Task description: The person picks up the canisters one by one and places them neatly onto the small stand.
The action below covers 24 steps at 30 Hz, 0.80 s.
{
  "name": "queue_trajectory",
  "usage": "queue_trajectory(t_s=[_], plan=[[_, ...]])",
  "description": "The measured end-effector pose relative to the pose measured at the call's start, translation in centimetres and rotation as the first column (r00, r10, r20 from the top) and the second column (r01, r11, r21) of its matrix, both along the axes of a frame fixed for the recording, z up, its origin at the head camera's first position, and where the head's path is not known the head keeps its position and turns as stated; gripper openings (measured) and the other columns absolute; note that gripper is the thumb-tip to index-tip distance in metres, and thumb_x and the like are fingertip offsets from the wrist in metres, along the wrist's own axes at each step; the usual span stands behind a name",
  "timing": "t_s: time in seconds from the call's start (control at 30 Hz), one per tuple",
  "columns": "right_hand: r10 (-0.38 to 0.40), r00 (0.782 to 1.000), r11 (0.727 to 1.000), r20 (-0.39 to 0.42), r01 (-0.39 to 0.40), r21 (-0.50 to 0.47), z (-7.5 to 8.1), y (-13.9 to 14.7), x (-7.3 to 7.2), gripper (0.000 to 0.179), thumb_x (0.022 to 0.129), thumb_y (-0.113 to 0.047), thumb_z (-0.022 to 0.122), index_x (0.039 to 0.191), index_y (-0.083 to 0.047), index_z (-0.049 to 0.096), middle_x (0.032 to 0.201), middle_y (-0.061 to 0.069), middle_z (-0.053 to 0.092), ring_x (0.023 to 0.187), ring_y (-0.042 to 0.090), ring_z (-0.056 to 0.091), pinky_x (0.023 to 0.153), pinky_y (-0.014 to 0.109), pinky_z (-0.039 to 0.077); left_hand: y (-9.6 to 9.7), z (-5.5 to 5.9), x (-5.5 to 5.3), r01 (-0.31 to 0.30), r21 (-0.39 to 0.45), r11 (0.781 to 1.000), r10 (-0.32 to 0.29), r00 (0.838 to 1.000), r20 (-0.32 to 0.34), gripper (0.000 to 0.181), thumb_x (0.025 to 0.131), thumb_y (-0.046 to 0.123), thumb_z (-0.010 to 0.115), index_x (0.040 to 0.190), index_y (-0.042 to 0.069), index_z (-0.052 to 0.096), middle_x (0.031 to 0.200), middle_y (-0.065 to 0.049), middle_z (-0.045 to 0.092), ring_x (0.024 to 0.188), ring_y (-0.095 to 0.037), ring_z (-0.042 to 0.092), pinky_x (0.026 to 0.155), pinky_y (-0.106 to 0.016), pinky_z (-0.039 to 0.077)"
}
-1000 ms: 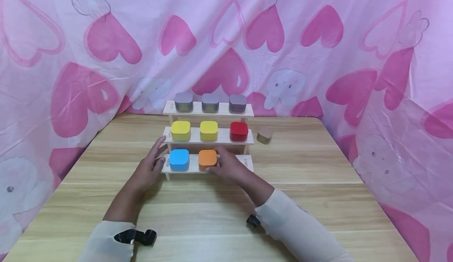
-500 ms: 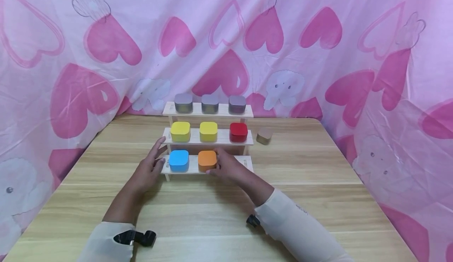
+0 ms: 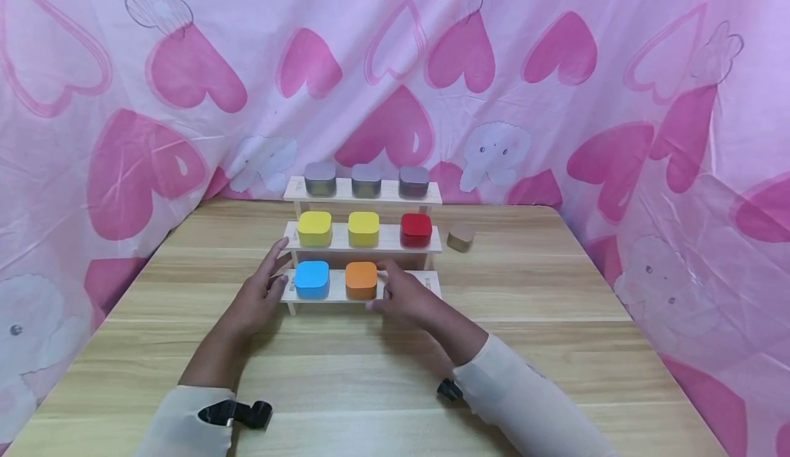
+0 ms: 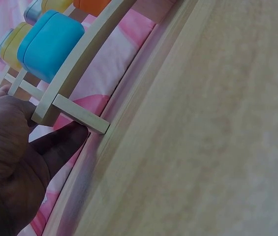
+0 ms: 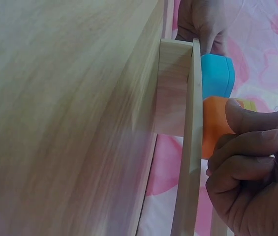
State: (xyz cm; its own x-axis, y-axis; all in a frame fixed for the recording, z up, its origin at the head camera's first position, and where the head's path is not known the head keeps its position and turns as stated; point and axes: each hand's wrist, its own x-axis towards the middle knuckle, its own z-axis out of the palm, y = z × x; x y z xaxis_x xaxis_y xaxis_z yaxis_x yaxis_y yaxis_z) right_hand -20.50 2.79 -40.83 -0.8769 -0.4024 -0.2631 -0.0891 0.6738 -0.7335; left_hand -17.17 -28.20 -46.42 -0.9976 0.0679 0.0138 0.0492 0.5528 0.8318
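Note:
On a three-tier wooden display rack (image 3: 395, 296), a blue rounded-square box (image 3: 311, 279) and an orange one (image 3: 361, 280) stand on the lowest shelf. My right hand (image 3: 407, 297) is just right of the orange box, a narrow gap showing in the head view. Its thumb and index finger are spread near that box; the other fingers are curled in the right wrist view. My left hand (image 3: 254, 299) rests on the rack's left end. One extended finger (image 4: 62, 145) lies by the front leg, another reaches toward the middle shelf.
Two yellow boxes (image 3: 363, 229) and a red box (image 3: 416, 230) occupy the middle shelf. Three greyish boxes (image 3: 367, 181) line the top one. A small brownish box (image 3: 461, 237) lies on the wooden table (image 3: 524, 292), right of the rack. Pink heart-patterned cloth (image 3: 524, 52) hangs behind.
My right hand has loosened from the orange box and drawn slightly right, leaving that box on the lowest shelf. The left hand stays at the rack's end.

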Motion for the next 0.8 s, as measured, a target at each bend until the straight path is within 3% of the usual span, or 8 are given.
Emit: queue_trajectory(t_s=[0.43,0.8], plan=[[0.01,1.0,1.0,-0.017,-0.01,0.009,0.3,2.6,0.6,0.077,0.096,-0.019,0.086,0.159,-0.012,0.041,0.084,0.009,0.063,0.069,0.021,0.053,0.064,0.029,0.047,0.1,0.0,-0.2,0.005,0.012,1.0,-0.005,1.0,0.017,0.084,0.118,0.013,0.043,0.169,0.06,-0.003,0.183,-0.013,0.025,0.165,-0.053,0.027,0.128,-0.071,0.031],[0.038,0.998,0.999,-0.054,-0.035,0.04,0.3,5.6,1.9,0.083,0.096,-0.016,0.086,0.16,-0.006,0.033,0.073,0.006,0.061,0.062,0.017,0.049,0.063,0.03,0.047,0.0,0.1,-0.1,-0.003,0.001,1.0,0.003,1.0,0.023,0.085,0.117,0.012,0.043,0.169,0.061,-0.004,0.183,-0.014,0.025,0.165,-0.054,0.027,0.127,-0.072,0.031]])
